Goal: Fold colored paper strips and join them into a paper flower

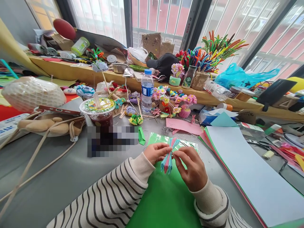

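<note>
Pleated paper, one piece, slants up-right, lower centre. Our left hand pinches it; our right hand closes narrowly beside.

The person wears a long-sleeved cream top with narrow dark stripes. On the left sleeve the stripes wrap around the arm in slightly wavy, roughly even bands. The right sleeve shows the same pattern, with a plain cream area and soft folds beside its cuff. Both the left cuff and right cuff are plain, finely ribbed, beige-cream, and snug at the wrists.
</note>
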Demonstrator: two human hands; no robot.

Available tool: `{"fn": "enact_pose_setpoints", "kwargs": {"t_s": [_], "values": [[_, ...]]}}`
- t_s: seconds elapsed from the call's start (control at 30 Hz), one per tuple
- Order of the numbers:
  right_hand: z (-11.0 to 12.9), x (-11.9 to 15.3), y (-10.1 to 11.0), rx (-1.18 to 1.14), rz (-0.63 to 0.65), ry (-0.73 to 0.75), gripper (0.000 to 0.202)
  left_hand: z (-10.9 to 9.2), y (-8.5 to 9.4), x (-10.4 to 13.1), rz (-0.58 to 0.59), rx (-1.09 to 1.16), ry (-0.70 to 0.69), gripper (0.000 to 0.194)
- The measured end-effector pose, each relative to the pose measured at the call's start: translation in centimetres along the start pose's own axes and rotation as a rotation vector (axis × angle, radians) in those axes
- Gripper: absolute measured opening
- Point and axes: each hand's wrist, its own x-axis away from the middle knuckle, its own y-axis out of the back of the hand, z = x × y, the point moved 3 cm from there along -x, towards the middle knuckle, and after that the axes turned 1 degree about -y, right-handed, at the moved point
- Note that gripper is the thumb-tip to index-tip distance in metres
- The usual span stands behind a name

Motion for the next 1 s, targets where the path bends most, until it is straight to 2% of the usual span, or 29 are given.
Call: {"fn": "enact_pose_setpoints", "kwargs": {"t_s": [0.07,0.2,0.3,0.47,0.7,1.0], "values": [[-0.2,0.0,0.0,0.002,0.0,-0.026,0.015,0.0,0.0,0.0,-0.013,0.031,0.009,0.044],[-1.3,0.1,0.0,-0.199,0.062,-0.336,0.012,-0.4,-0.1,0.3,-0.032,0.027,0.021,0.044],[-1.5,0.2,-0.2,-0.29,0.089,-0.424,0.013,-0.5,-0.2,0.4,-0.004,0.018,0.017,0.043],[-1.0,0.0,0.1,-0.194,0.081,-0.305,0.01,-0.3,-0.1,0.2,0.0,-0.008,0.001,0.04],[-0.2,-0.1,0.5,0.067,-0.041,0.051,0.015,0.0,-0.1,-0.1,0.001,0.015,-0.012,0.041],[0.3,-0.1,0.3,0.246,-0.056,0.183,0.014,0.1,0.0,-0.2,0.027,0.032,-0.025,0.042]]}}
